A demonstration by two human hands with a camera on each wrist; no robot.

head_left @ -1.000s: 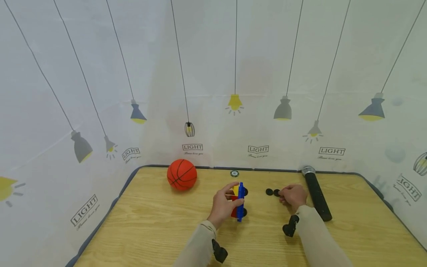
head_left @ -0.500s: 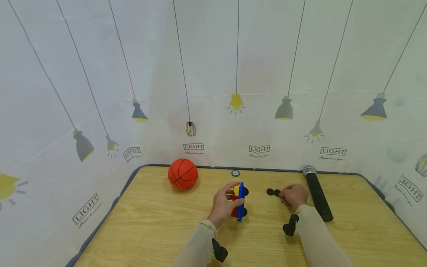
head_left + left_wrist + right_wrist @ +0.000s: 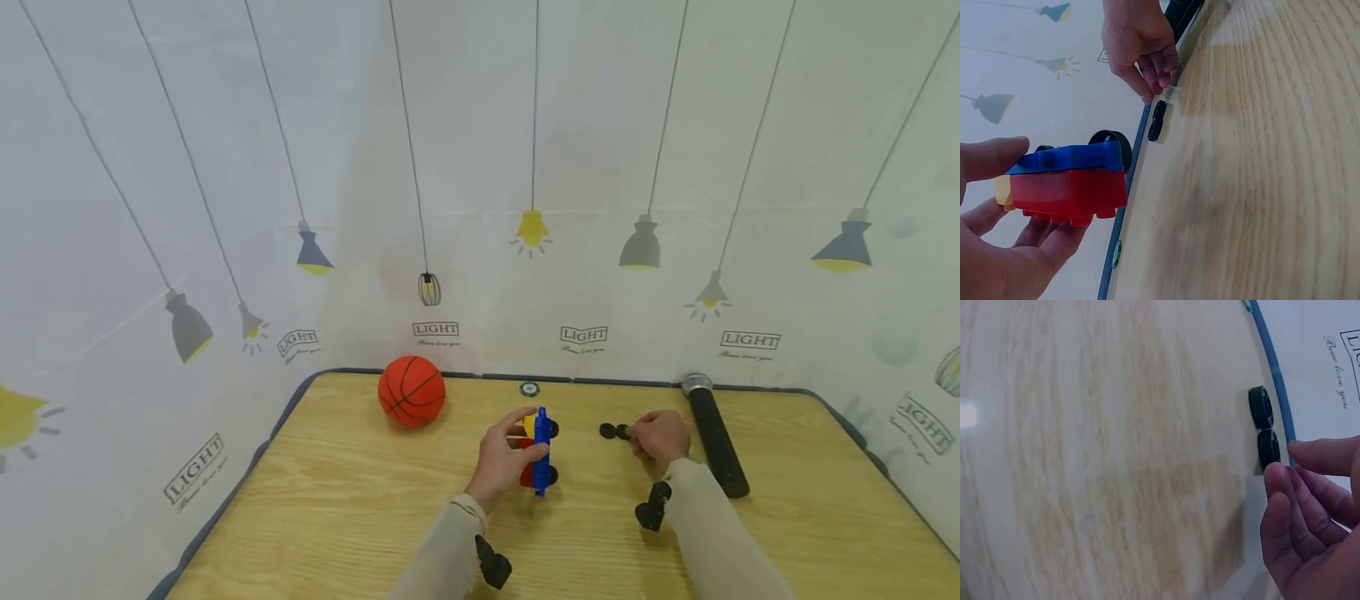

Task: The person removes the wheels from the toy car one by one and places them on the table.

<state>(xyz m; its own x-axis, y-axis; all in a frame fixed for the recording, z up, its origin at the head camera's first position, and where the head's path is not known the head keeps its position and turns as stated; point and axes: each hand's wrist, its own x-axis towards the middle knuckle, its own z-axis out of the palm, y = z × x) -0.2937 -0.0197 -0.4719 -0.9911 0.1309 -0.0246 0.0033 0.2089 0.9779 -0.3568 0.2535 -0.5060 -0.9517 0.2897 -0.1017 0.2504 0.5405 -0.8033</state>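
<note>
The toy car (image 3: 538, 452) of red, yellow and blue blocks sits in my left hand (image 3: 501, 460), tipped on its side near the middle of the table (image 3: 315, 508), its blue plate and two black wheels facing right. My fingers and thumb curl round its block body, and in the left wrist view I see the red block (image 3: 1069, 194) under the blue plate (image 3: 1066, 158) with one wheel on the far side. Over the last second almost nothing has shifted: the car keeps its place and tilt, and my right hand (image 3: 660, 440) stays just right of the two loose black wheels (image 3: 614, 431). So I judge the work is paused at the moment of reaching for a wheel, not past it. My right hand's fingers are loosely bent, fingertips (image 3: 1280, 476) just beside the nearer wheel (image 3: 1268, 449); whether they touch it I cannot tell, and they hold nothing. The loose wheels lie touching each other, between my two hands. Farther right lies a black microphone (image 3: 713, 437); at the far left sits an orange basketball (image 3: 411, 391).
</note>
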